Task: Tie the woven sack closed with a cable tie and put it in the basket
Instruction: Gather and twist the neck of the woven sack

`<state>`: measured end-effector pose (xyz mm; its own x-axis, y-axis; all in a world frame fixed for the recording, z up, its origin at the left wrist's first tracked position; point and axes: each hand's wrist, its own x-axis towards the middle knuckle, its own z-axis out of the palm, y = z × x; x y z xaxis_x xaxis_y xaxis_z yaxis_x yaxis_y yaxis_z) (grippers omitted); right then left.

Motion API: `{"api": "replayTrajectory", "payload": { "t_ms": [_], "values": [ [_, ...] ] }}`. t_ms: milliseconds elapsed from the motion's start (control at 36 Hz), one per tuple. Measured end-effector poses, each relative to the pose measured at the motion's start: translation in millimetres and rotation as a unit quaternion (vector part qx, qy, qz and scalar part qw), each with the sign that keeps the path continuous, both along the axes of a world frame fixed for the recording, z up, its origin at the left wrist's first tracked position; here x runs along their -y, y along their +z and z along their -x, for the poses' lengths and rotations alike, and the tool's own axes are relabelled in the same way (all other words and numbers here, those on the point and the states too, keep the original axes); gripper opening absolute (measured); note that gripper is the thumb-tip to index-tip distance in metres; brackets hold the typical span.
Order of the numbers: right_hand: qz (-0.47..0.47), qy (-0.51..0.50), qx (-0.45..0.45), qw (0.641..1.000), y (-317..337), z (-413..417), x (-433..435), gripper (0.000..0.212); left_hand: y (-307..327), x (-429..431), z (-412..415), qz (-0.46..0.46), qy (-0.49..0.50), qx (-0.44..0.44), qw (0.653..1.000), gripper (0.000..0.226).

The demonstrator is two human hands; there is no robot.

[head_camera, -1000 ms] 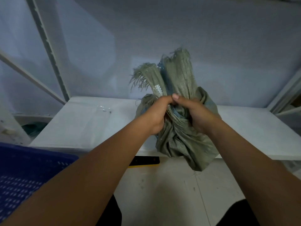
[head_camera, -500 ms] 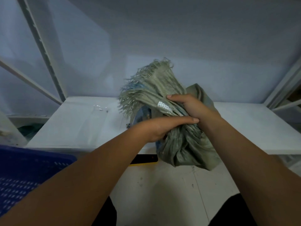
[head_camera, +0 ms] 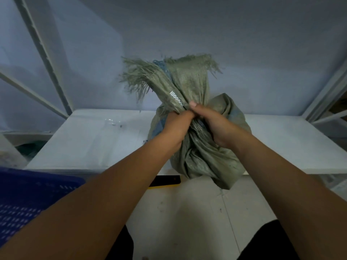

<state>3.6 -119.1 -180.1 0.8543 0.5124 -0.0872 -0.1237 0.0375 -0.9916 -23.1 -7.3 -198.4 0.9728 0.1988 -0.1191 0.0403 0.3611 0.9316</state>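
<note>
Two fists gripped the sack [head_camera: 202, 158] at its twisted neck, left hand [head_camera: 176, 126] touching right hand [head_camera: 216, 126], its body bulging just below them. I judged it soft, light and crumply, best held at that neck. Its long axis ran nearly upright, with the frayed mouth fanning above my hands.

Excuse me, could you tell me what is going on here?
A person grips the gathered neck of a green woven sack with the left hand and the right hand. The sack rests at the front edge of the white table, its frayed top fanning out above. Whether it is tied yet is unclear, and the blue basket at lower left does not hold it.
</note>
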Motion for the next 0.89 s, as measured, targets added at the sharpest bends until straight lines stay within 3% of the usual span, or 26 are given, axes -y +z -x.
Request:
{"api": "replayTrajectory", "payload": {
  "t_ms": [56, 139, 167, 250, 361, 444, 500, 611, 778, 889],
  "values": [
    [0.018, 0.012, 0.017, 1.000, -3, 0, -1, 0.083, 1, -3, 0, -0.015, 0.013, 0.001, 1.000, 0.048],
    [0.026, 0.032, 0.037, 0.998, -4, 1, 1, 0.031, -2, -10, -2, -0.038, 0.046, 0.011, 0.998, 0.051],
    [0.028, 0.037, 0.043, 0.998, -5, 1, 2, 0.030, -3, -11, -3, -0.043, 0.057, 0.017, 0.997, 0.046],
    [0.025, 0.060, 0.052, 0.997, -7, 2, 2, 0.051, -5, -14, -6, -0.050, 0.063, 0.024, 0.996, 0.042],
    [0.004, 0.066, 0.051, 0.997, -8, 2, 1, 0.055, -6, -13, -6, -0.060, 0.052, 0.024, 0.997, 0.042],
    [0.000, 0.067, 0.050, 0.997, -9, 2, 1, 0.093, -3, -14, -7, -0.035, -0.002, -0.001, 0.999, 0.064],
    [0.003, 0.071, 0.052, 0.996, -9, 3, 1, 0.104, 1, -15, -8, -0.020, -0.057, -0.020, 0.998, 0.070],
    [0.042, 0.057, 0.061, 0.996, -12, -1, 3, 0.081, 2, -17, -9, -0.043, -0.104, -0.035, 0.993, 0.049],
    [0.146, 0.005, 0.108, 0.983, -20, -2, -5, 0.033, 2, -15, -8, -0.109, -0.170, -0.069, 0.977, 0.045],
    [0.175, -0.034, 0.124, 0.976, -23, -10, -13, 0.037, -1, -25, -10, -0.104, -0.188, -0.070, 0.974, 0.052]
  ]
}}
